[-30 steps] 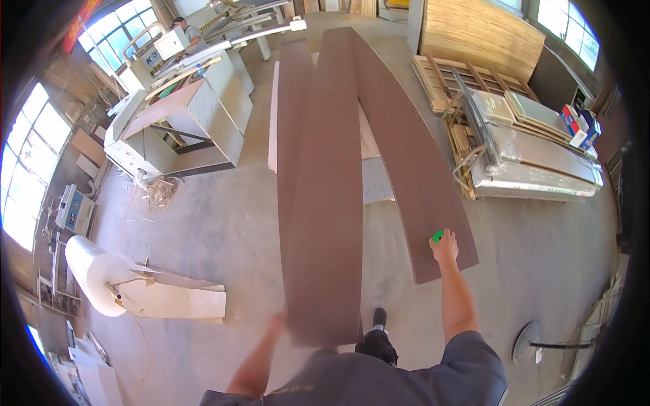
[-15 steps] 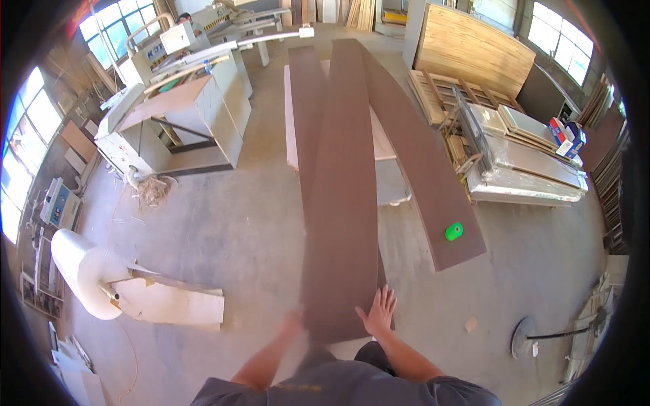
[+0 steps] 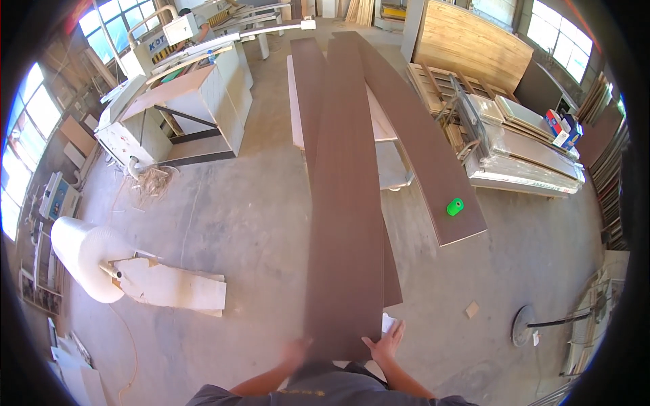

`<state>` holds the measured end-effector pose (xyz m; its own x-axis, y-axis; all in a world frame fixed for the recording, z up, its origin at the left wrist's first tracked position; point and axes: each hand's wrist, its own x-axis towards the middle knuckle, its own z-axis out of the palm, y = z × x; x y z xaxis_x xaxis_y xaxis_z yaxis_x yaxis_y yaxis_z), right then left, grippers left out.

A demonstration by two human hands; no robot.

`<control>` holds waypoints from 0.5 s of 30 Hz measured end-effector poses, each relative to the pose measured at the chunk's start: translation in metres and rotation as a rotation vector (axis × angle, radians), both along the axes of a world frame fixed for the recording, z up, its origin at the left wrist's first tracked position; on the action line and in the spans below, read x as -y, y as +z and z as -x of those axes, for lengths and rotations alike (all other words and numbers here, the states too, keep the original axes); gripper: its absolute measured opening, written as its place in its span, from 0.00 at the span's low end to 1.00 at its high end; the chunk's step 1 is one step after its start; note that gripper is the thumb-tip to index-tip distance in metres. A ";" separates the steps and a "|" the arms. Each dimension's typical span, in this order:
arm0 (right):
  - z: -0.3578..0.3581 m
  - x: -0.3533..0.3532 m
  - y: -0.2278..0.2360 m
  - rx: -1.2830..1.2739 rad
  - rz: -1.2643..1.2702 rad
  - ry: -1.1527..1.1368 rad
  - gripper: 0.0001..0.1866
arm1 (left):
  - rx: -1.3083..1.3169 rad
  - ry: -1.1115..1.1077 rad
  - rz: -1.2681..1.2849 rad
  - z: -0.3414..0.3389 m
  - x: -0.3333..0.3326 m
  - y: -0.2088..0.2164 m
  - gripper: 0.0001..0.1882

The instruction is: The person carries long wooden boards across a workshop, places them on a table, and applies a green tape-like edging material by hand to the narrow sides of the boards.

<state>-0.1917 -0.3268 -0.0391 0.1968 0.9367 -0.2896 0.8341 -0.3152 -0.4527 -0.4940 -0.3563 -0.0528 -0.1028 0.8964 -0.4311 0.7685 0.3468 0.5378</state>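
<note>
A long dark brown board (image 3: 349,223) stretches from my waist away to the far end of the stack. My right hand (image 3: 386,344) is at its near right corner, thumb over the top face and fingers along the edge. Beside those fingers shows a small white thing (image 3: 388,323) that I cannot make out. At the near left edge is my left hand (image 3: 295,350), its fingers smeared by motion. Another brown board (image 3: 393,274) peeks out beneath the right edge. On a separate brown board (image 3: 433,169) to the right stands a green spool (image 3: 455,206).
A large bubble-wrap roll (image 3: 84,257) lies at the left with torn cardboard (image 3: 179,287). White machinery (image 3: 196,122) stands farther left. Wrapped panels (image 3: 521,162) are stacked at the right, near a round metal base (image 3: 523,326). A pale support (image 3: 393,166) sits under the boards.
The long board has come closer to me, and more of the board beneath shows at its right. My right hand has shifted from spread beside the edge to around the near corner.
</note>
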 end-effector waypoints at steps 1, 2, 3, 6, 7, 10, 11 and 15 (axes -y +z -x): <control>-0.009 0.023 -0.013 -0.137 -0.073 -0.173 0.58 | 0.036 0.032 0.115 -0.013 0.010 -0.002 0.35; -0.021 0.038 -0.024 -0.276 -0.146 -0.340 0.55 | 0.086 -0.012 0.158 -0.026 0.022 0.015 0.36; -0.042 0.047 -0.029 -0.545 0.043 -0.358 0.48 | 0.108 -0.024 0.196 -0.041 0.033 0.027 0.36; -0.107 0.067 -0.043 -0.720 0.367 -0.382 0.35 | 0.117 -0.093 0.240 -0.081 0.065 0.021 0.36; -0.118 0.072 -0.039 -0.625 0.493 -0.402 0.29 | 0.104 -0.161 0.249 -0.092 0.082 0.015 0.35; -0.146 0.070 0.005 -0.753 0.410 -0.456 0.26 | 0.278 -0.234 0.310 -0.120 0.110 -0.050 0.30; -0.164 0.078 -0.014 -0.793 0.354 -0.454 0.26 | 0.205 -0.400 -0.054 -0.129 0.128 -0.084 0.21; -0.185 0.068 0.015 -0.742 0.199 -0.397 0.22 | 0.483 -0.244 -0.130 -0.157 0.113 -0.099 0.33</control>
<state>-0.0063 -0.3953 -0.0238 0.1938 0.7571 -0.6239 0.1556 -0.6517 -0.7424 -0.3368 -0.4692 -0.1523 0.2967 0.9183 -0.2620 0.4739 0.0966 0.8752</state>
